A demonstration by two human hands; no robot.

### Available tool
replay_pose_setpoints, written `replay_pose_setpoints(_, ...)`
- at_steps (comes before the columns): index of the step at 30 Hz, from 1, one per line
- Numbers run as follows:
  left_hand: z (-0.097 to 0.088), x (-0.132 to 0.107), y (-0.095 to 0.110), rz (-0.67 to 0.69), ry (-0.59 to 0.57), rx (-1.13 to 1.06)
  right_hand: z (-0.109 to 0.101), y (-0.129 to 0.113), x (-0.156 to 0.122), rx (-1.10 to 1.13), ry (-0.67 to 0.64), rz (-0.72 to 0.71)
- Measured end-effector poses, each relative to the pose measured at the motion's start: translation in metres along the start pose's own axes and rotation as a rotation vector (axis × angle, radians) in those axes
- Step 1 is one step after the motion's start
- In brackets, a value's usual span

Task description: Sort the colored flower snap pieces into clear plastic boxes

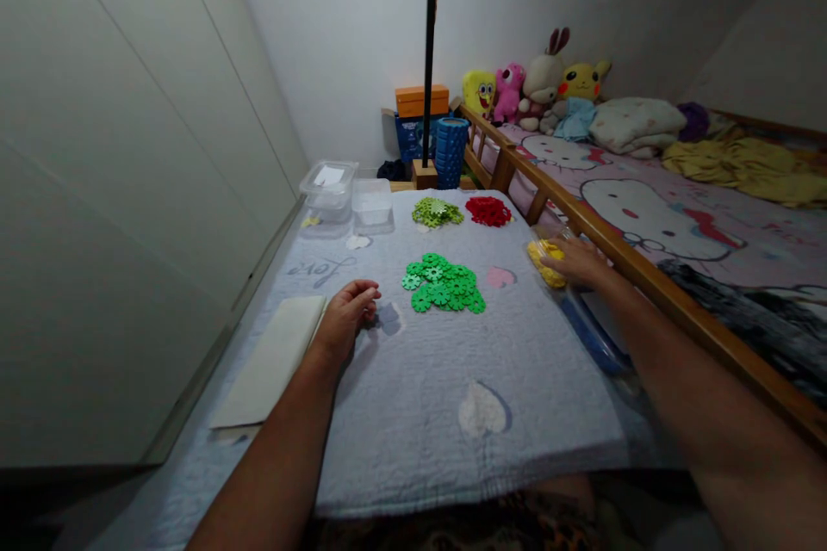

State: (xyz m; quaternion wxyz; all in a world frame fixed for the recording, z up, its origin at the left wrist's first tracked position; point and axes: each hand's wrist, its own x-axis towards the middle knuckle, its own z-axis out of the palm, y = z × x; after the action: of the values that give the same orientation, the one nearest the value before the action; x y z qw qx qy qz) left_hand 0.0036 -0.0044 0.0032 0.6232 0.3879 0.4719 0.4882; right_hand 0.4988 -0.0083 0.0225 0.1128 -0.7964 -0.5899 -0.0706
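Note:
My left hand (352, 310) rests on the cloth-covered table, its fingers curled in loosely with nothing visible in them. To its right lies a loose heap of green flower-shaped discs (445, 284). My right hand (580, 263) reaches to the table's right edge, where its fingers close on yellow pieces (546, 263) in a clear plastic container; part of the container is hidden by the hand. Farther back are a heap of light green pieces (438, 212) and a heap of red pieces (489, 211).
Clear plastic boxes (373, 208) stand at the far left of the table. A pale folder-like item (275, 362) lies beside my left forearm. A blue-edged container (598, 336) sits under my right forearm, next to the wooden bed rail (568, 211). A black pole (429, 60) rises behind the table.

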Motion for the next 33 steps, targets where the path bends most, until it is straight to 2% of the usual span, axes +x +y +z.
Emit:
replay_pose_setpoints(2,0.000,0.000,0.000,-0.004,0.002,0.003,-0.006,-0.012,-0.004,-0.026,-0.044,0.009)
replay_pose_setpoints(4,0.000,0.000,-0.001,-0.004,0.003,0.008,-0.012,-0.029,-0.006,-0.008,-0.024,-0.032)
replay_pose_setpoints(7,0.001,0.001,-0.001,0.002,0.004,0.008,-0.017,-0.064,-0.009,0.078,0.008,-0.141)
replay_pose_setpoints(9,0.002,0.001,-0.001,0.005,0.008,0.003,-0.014,-0.093,-0.011,0.141,-0.050,-0.223)
replay_pose_setpoints(13,0.001,0.001,-0.002,-0.002,0.008,0.002,0.009,-0.153,-0.026,0.288,-0.228,-0.340)
replay_pose_setpoints(17,-0.001,0.003,-0.007,0.013,0.011,0.068,0.040,-0.193,-0.045,0.273,-0.202,-0.268)
replay_pose_setpoints(20,0.000,0.005,-0.016,0.053,-0.007,0.179,0.057,-0.205,-0.057,0.241,-0.160,-0.222)
replay_pose_setpoints(25,0.011,0.001,-0.023,0.164,-0.020,0.442,0.069,-0.204,-0.064,0.230,-0.070,-0.247)
replay_pose_setpoints(29,0.028,-0.012,-0.009,0.214,-0.167,0.624,0.072,-0.202,-0.065,0.253,0.000,-0.256)
replay_pose_setpoints(33,0.043,-0.010,0.014,0.216,-0.278,0.570,0.075,-0.203,-0.065,0.280,0.039,-0.259)
